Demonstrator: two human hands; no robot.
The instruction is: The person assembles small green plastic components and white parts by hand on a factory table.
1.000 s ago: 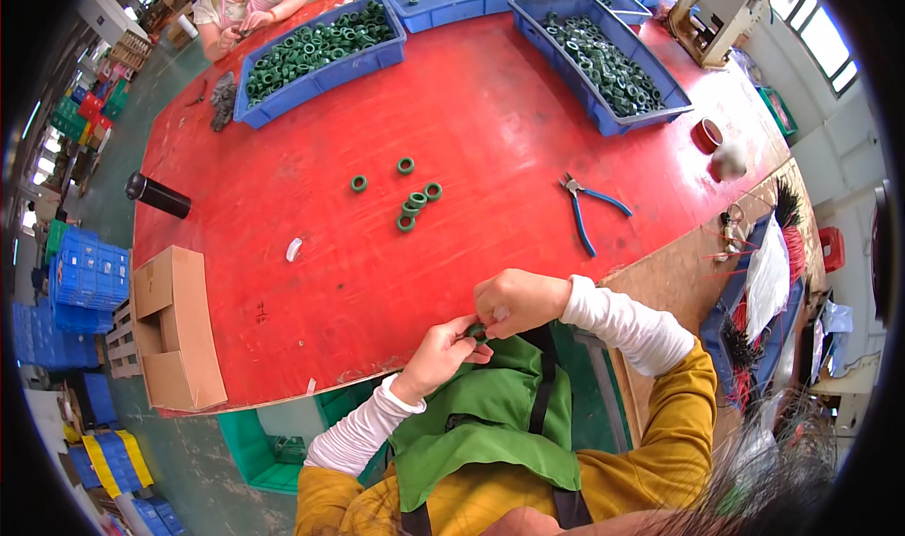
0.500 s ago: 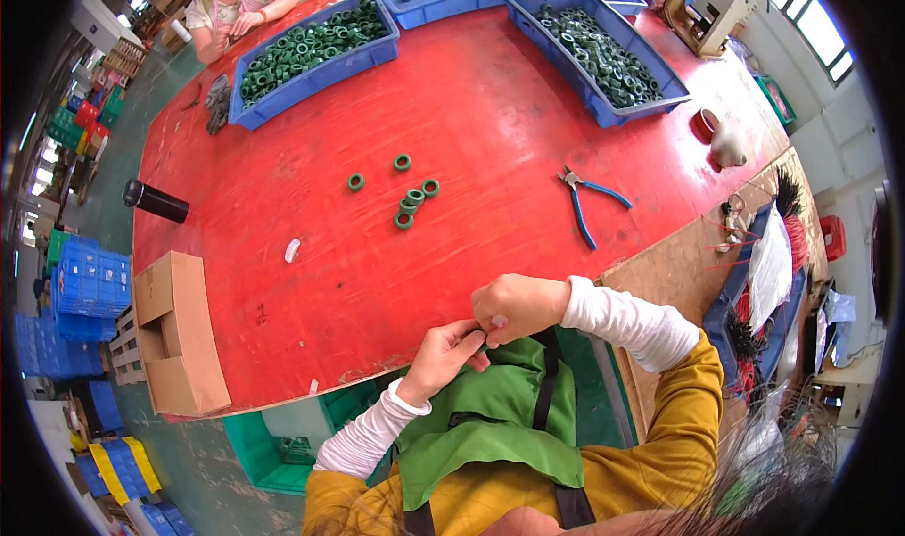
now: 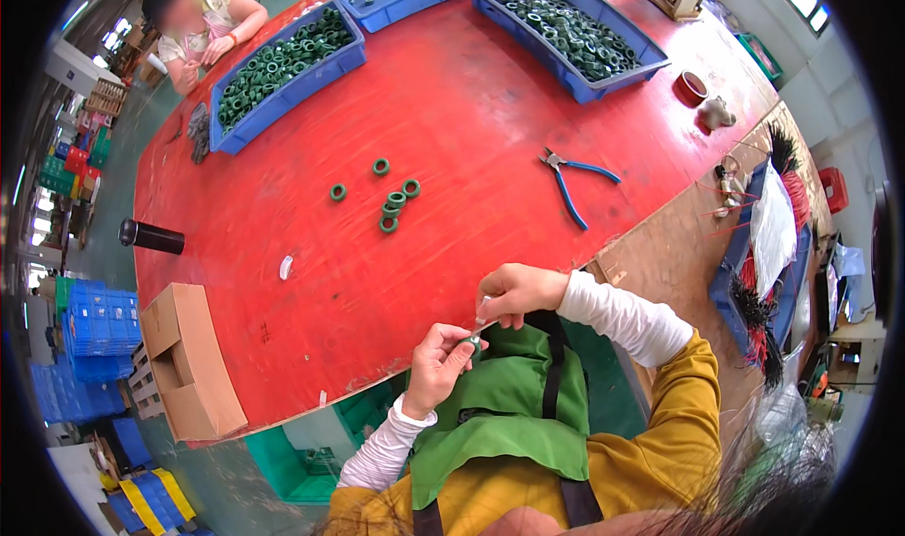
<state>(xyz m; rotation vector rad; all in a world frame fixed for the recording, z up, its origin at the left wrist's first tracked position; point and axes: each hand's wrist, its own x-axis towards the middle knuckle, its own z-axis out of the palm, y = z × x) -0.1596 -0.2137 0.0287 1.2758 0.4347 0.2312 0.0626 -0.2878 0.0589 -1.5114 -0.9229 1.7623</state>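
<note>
Near the table's front edge, above my green apron, both hands work close together. My left hand (image 3: 434, 370) pinches a small green ring (image 3: 475, 346) between thumb and fingertips. In my right hand (image 3: 521, 291) is a small thin tool (image 3: 482, 321), whitish at the grip, its tip at the ring; its exact kind is too small to make out. Farther out on the red table (image 3: 311, 329) lie several loose green rings (image 3: 381, 166), a few of them touching in a short row. Blue-handled cutting pliers (image 3: 568, 189) rest with their jaws apart, beyond my right hand.
Blue trays of green rings (image 3: 287, 74) (image 3: 575, 36) line the far side, where another person (image 3: 209, 27) sits. A black bottle (image 3: 151, 236) and a cardboard box (image 3: 193, 366) stand left. At right are a brown tape roll (image 3: 691, 87) and a blue bin of wires (image 3: 731, 281).
My hands have drawn slightly apart, and the ring and the thin tool between them now show more clearly. The whole view has shifted a little.
</note>
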